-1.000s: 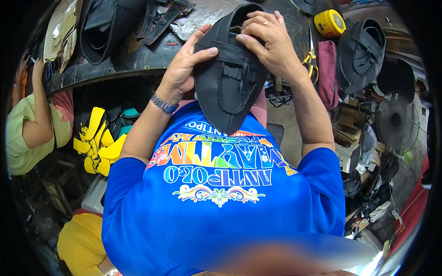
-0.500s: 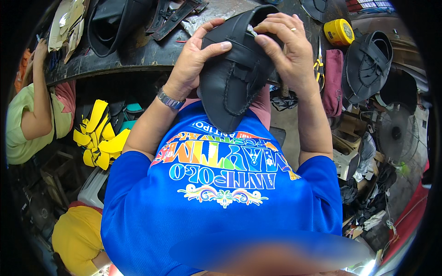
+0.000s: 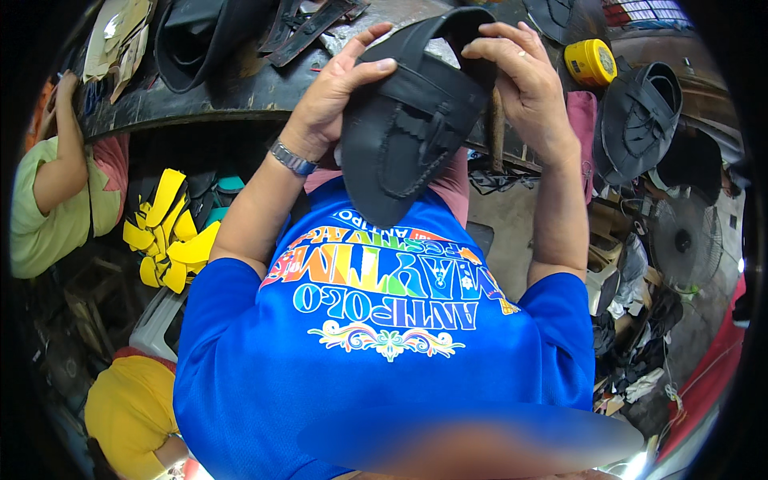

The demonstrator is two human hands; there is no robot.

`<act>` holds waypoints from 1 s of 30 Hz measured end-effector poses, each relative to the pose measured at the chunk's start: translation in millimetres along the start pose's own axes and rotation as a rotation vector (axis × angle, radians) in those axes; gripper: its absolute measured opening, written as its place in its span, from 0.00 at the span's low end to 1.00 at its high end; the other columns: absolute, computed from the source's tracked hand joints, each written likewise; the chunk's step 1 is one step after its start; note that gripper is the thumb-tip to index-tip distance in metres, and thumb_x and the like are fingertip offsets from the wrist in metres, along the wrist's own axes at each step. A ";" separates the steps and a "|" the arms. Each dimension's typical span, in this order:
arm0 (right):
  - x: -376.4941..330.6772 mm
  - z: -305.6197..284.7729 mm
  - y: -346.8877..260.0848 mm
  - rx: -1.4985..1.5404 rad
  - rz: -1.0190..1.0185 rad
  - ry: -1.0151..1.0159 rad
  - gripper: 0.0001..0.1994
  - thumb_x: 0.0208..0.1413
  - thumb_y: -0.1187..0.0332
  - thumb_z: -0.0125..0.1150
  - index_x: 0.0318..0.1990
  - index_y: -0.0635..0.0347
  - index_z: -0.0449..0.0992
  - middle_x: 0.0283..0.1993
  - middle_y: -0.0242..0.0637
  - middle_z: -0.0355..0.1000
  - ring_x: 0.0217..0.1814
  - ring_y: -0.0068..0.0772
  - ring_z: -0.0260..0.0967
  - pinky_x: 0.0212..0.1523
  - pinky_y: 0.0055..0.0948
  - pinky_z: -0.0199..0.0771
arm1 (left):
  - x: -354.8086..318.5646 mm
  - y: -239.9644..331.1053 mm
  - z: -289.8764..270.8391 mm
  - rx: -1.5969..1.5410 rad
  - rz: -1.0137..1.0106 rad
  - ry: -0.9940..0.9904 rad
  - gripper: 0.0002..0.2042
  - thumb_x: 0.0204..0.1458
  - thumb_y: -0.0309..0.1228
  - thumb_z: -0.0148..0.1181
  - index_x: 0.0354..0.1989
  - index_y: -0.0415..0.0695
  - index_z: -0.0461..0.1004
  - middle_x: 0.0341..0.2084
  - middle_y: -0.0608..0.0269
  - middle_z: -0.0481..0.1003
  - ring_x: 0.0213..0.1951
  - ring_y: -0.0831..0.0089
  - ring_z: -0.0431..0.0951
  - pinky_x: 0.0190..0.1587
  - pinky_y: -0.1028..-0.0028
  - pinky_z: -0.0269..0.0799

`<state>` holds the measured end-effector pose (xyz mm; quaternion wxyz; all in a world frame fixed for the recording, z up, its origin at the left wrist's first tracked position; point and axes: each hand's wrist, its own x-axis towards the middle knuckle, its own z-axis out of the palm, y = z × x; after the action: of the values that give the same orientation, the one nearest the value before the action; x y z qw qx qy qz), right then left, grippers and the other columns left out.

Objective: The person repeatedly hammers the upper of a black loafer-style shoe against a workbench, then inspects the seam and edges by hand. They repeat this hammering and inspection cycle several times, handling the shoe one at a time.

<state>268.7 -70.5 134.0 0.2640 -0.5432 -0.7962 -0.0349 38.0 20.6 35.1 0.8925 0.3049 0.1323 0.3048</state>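
Note:
A black leather shoe upper (image 3: 396,132) with stitching round its toe and a strap across it is tilted in front of me, toe toward my chest. My left hand (image 3: 332,92) grips its left side, thumb on top of the strap and fingers round the edge. At the heel opening, my right hand (image 3: 528,84) has its fingers extended and apart beside the rim. I see nothing in it; whether its fingertips touch the leather is unclear.
Across the far side runs a dark workbench (image 3: 232,102) bearing another black upper (image 3: 192,48). To the right are a yellow jar (image 3: 590,62), a maroon pouch (image 3: 582,120), a finished-looking upper (image 3: 638,120) and a fan (image 3: 684,240). Yellow cut pieces (image 3: 172,240) lie left; two people work nearby.
My right hand has moved right, off the pale bit it pinched at the opening, and its fingers have spread. The upper has turned slightly in my left hand.

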 end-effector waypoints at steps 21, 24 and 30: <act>-35.2 -81.5 5.5 -0.106 0.260 0.274 0.23 0.57 0.69 0.63 0.61 0.56 0.72 0.52 0.42 0.73 0.56 0.40 0.71 0.56 0.32 0.72 | 42.4 8.8 55.2 0.049 0.073 -0.223 0.41 0.51 0.25 0.66 0.73 0.45 0.49 0.57 0.53 0.72 0.54 0.66 0.77 0.60 0.68 0.72; -56.7 -65.5 4.6 0.600 0.818 0.232 0.23 0.62 0.63 0.62 0.63 0.59 0.69 0.47 0.36 0.74 0.47 0.26 0.72 0.49 0.26 0.73 | 38.9 1.5 74.8 0.179 0.195 -0.222 0.40 0.47 0.21 0.68 0.70 0.44 0.56 0.59 0.55 0.69 0.58 0.66 0.73 0.63 0.68 0.68; -74.7 -37.3 7.3 0.446 0.716 0.381 0.24 0.61 0.74 0.57 0.65 0.61 0.64 0.52 0.40 0.73 0.51 0.31 0.71 0.53 0.30 0.71 | 24.9 -25.9 86.7 0.361 0.127 -0.327 0.38 0.45 0.19 0.71 0.67 0.44 0.60 0.62 0.59 0.64 0.62 0.70 0.66 0.66 0.69 0.61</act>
<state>309.6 -143.6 130.1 0.5114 -0.6980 -0.4838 0.1314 105.9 -20.3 85.1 0.8123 0.5122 0.0191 0.2783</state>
